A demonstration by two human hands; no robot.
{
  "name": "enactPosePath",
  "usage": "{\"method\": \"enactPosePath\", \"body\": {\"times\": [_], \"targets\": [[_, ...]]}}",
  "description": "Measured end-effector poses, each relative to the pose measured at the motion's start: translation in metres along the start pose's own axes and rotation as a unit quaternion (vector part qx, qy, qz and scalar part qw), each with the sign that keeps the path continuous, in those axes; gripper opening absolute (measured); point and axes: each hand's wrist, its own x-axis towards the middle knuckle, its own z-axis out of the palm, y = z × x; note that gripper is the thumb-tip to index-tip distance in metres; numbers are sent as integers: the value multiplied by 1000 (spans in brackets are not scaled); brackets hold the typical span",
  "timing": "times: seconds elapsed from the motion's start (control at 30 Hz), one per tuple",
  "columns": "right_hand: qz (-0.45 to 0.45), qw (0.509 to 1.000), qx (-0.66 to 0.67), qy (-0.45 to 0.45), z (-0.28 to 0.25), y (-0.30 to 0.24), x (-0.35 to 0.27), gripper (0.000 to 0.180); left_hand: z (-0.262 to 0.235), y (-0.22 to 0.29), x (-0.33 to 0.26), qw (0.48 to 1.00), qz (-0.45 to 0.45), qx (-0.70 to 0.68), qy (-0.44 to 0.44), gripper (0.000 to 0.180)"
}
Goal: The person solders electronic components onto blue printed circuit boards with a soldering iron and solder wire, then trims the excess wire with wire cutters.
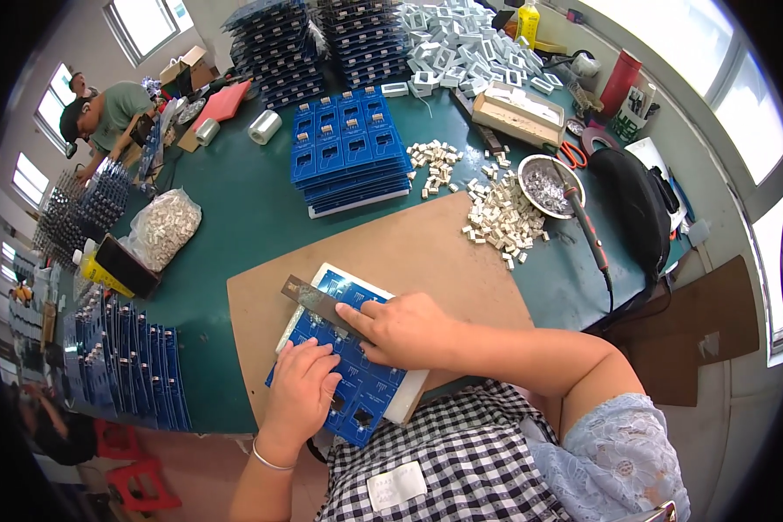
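A blue circuit board panel (349,383) lies tilted on a white backing plate (406,398), partly hidden by my hands. My right hand (409,329) is closed on a flat grey-brown strip (309,297), index finger stretched along it. The strip lies slantwise across the upper part of the panel. At the panel's left edge rests my left hand (297,389), fingers lying on the board and nothing held in them. Under the panel and plate is a brown board (261,322) on the green table.
Small white connectors (504,213) lie heaped beside a metal bowl (548,184) and a soldering iron (587,228). Ahead stands a stack of blue panels (348,143). To the left are a bag of connectors (167,228) and upright panels (126,361). Another person (113,122) works far left.
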Motion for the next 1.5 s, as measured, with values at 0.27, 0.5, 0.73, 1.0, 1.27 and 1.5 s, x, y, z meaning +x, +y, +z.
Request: {"method": "enactPosePath", "body": {"times": [0.27,0.5,0.73,1.0,1.27,1.5], "targets": [[0,1000,1,-5,3,-12,3,52,-3,2,3,1000,-5,-1,-11,22],[-2,1000,-11,11,0,-9,-2,58,1,-2,1,1000,-3,-13,-7,21],[-140,954,144,224,-32,-39,-6,42,-14,29,3,993,-22,-28,115,15],[-233,928,182,227,-35,-47,-12,27,-21,40,5,979,-121,-160,38,15],[-310,919,126,207,-29,-31,-11,27,-22,46,4,968,-132,-211,-40,25],[-343,899,118,244,-24,-25,-10,24,-10,43,-2,964,-60,-250,-69,29]]}}
